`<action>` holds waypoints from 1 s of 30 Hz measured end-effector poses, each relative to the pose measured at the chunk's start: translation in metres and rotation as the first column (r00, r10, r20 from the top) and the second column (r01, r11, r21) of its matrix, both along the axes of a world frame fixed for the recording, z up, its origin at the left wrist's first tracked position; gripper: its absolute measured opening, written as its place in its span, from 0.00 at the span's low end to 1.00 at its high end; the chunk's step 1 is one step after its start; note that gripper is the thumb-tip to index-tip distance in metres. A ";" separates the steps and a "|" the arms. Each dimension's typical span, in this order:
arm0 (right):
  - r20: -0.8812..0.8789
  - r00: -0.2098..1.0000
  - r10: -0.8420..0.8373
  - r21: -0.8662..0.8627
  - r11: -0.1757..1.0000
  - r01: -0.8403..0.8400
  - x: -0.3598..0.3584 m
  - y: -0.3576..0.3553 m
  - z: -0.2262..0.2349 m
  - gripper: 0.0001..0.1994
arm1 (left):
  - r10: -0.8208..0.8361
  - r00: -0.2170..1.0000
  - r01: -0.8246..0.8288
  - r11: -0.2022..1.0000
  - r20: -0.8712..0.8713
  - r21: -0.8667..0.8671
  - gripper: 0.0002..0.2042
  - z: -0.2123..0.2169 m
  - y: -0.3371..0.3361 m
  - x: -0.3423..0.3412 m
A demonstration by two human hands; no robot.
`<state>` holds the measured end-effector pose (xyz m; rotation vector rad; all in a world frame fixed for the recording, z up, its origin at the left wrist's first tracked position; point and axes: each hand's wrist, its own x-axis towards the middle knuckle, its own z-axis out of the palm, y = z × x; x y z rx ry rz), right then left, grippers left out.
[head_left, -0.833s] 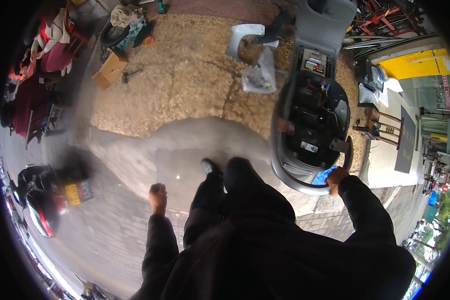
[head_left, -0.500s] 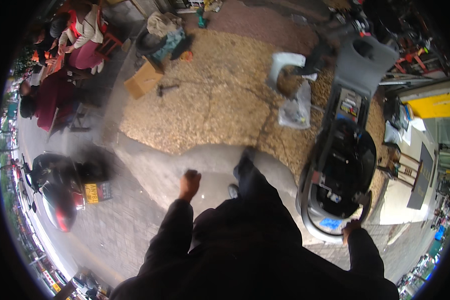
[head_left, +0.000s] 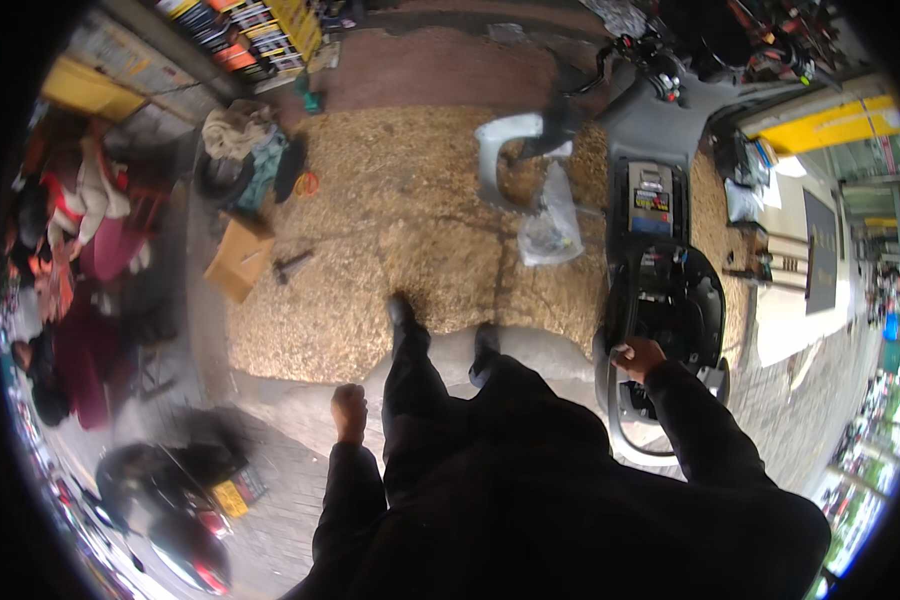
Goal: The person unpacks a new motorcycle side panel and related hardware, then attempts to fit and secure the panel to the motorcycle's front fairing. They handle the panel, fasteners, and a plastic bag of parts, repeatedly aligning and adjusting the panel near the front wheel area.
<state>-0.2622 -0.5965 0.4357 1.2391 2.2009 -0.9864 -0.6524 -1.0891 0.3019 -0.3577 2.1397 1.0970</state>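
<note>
My right hand [head_left: 638, 358] is curled round the left side of the grey grab rail [head_left: 625, 425] at the back of a scooter. The scooter [head_left: 670, 300] stands to my right with its seat area uncovered, showing a dark storage well and a battery [head_left: 651, 198] ahead of it. My left hand [head_left: 349, 413] hangs over the paving beside my left leg, fingers closed in a fist. No object shows in it.
On the pebbled ground lie a cardboard box [head_left: 238, 255], a hammer-like tool [head_left: 292, 266], a clear plastic bag [head_left: 552, 225] and a pale curved panel [head_left: 490, 160]. A tire [head_left: 225, 182] with cloths lies far left. People [head_left: 90, 340] sit at left, near a parked motorbike [head_left: 170, 500].
I have stepped forward along the scooter, onto the pebbled ground. My right hand has shifted from the rail's rear right end to its left side. The left hand stays closed.
</note>
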 end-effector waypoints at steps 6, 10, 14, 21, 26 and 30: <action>0.158 0.971 -0.178 -0.082 0.978 0.192 -0.081 -0.058 -0.003 0.23 | -0.549 0.817 0.545 0.835 -0.176 -0.072 0.10 -0.037 0.010 -0.150; 0.227 0.926 -0.301 -0.131 0.933 0.335 -0.102 -0.104 -0.012 0.24 | -0.586 0.790 0.576 0.810 -0.178 -0.112 0.07 -0.033 0.034 -0.246; 0.253 0.833 -0.491 -0.167 0.826 0.538 -0.109 -0.137 -0.021 0.22 | -0.626 0.738 0.615 0.777 -0.252 -0.131 0.04 -0.031 0.078 -0.312; 0.363 0.751 -0.551 -0.176 0.751 0.636 -0.124 -0.136 -0.079 0.22 | -0.640 0.764 0.641 0.767 -0.080 -0.010 0.06 0.026 0.230 -0.351; 0.267 0.739 -0.619 -0.216 0.708 0.672 -0.169 -0.083 -0.106 0.21 | -0.698 0.647 0.735 0.679 -0.305 0.005 0.06 0.047 0.297 -0.366; 0.128 0.717 -0.686 -0.244 0.678 0.693 -0.224 -0.020 -0.094 0.18 | -0.792 0.587 0.781 0.608 -0.166 -0.141 0.05 0.026 0.306 -0.423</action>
